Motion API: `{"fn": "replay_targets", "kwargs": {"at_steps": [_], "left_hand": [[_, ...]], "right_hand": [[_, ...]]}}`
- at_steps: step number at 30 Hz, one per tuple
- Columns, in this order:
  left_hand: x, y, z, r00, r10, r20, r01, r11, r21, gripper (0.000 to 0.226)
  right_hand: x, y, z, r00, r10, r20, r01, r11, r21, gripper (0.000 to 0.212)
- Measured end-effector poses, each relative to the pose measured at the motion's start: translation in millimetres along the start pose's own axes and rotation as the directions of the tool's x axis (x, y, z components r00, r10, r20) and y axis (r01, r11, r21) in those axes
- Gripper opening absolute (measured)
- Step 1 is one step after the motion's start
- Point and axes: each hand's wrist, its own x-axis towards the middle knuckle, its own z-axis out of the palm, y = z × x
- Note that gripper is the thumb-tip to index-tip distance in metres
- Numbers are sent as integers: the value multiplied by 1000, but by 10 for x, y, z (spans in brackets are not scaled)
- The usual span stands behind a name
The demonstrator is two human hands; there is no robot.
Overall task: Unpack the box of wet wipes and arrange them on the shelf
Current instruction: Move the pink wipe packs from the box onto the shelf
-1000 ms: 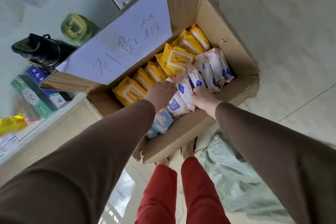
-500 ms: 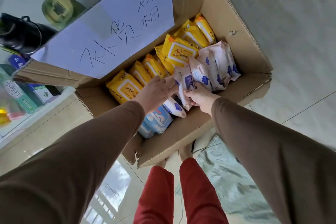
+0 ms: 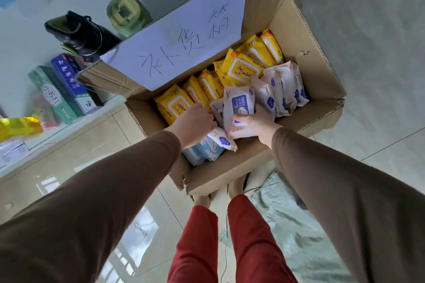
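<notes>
A: Where do things stand?

B: Both hands are down in the cardboard box [image 3: 305, 37] on the floor. The right hand [image 3: 251, 125] has its fingers curled under a pale pink pack [image 3: 239, 108] marked "BABY WIPES", tipped up on end above its neighbours.

A: And the left hand [image 3: 195, 123]?

B: It is curled among the packs just beside the pink one, by the yellow packs [image 3: 177, 105]. Its fingertips are hidden, so I cannot tell whether it grips anything.

A: How should the lift go?

B: I'd say gather two or three pink packs together, squeezed flat between both palms, since the soft wrappers probably slip. Raise them straight clear of the box wall, then turn left to the shelf [image 3: 57, 131], where cartons [image 3: 69, 89] already stand.
</notes>
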Motion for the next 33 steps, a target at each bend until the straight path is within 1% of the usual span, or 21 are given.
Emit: {"fn": "replay_targets", "kwargs": {"at_steps": [3, 5, 7, 8, 10, 11, 14, 16, 18, 21, 24, 25, 27, 29, 30, 33], "left_hand": [[-552, -93, -225, 992, -121, 24, 123, 990, -71, 34], [-1005, -167, -397, 965, -260, 35, 262, 948, -181, 33], [-1525, -228, -578, 917, -394, 65, 394, 866, -309, 33], [-1806, -251, -665, 893, -442, 89, 442, 821, -360, 31], [-2406, -307, -837, 843, -527, 108, 514, 731, -448, 28], [-2715, -328, -918, 819, -562, 111, 537, 684, -494, 25], [-3689, -412, -1140, 746, -658, 97, 558, 539, -631, 23], [-4356, -462, -1282, 695, -716, 64, 560, 483, -674, 28], [-4993, -521, -1420, 647, -761, 38, 558, 439, -704, 29], [-5882, -684, -1605, 561, -827, 17, 526, 341, -779, 21], [-6618, -921, -1711, 471, -882, -5, 484, 264, -834, 27], [-6829, -1011, -1722, 435, -900, -8, 477, 238, -846, 30], [-7198, -1217, -1706, 365, -931, -3, 460, 183, -869, 31], [-7503, -1448, -1663, 327, -945, -6, 439, 157, -885, 30], [-7635, -1578, -1638, 311, -950, -16, 441, 159, -883, 27], [-7954, -2039, -1588, 263, -964, -44, 493, 173, -852, 24]], "right_hand": [[-491, -228, -71, 988, -152, 16, 153, 983, -103, 42], [-846, -395, -83, 970, -240, 44, 244, 946, -215, 39], [-1289, -601, -41, 949, -305, 81, 314, 885, -344, 42], [-1496, -683, 1, 941, -322, 105, 337, 860, -382, 47], [-1962, -894, 131, 929, -332, 165, 370, 806, -461, 56], [-2211, -995, 223, 923, -336, 189, 385, 777, -498, 54], [-3011, -1315, 578, 901, -365, 236, 433, 719, -544, 37], [-3544, -1526, 858, 876, -401, 268, 482, 703, -524, 28], [-4089, -1719, 1162, 830, -455, 324, 558, 694, -455, 19], [-4747, -2053, 1703, 733, -554, 395, 679, 622, -389, 28], [-5212, -2439, 2268, 650, -619, 440, 759, 541, -361, 39], [-5335, -2566, 2448, 627, -632, 456, 779, 520, -352, 40], [-5562, -2822, 2785, 560, -663, 497, 828, 438, -350, 34], [-5675, -3082, 3093, 489, -708, 510, 870, 356, -341, 27], [-5701, -3215, 3239, 469, -717, 516, 881, 335, -335, 26], [-5619, -3655, 3684, 447, -710, 544, 890, 293, -349, 29]]}}
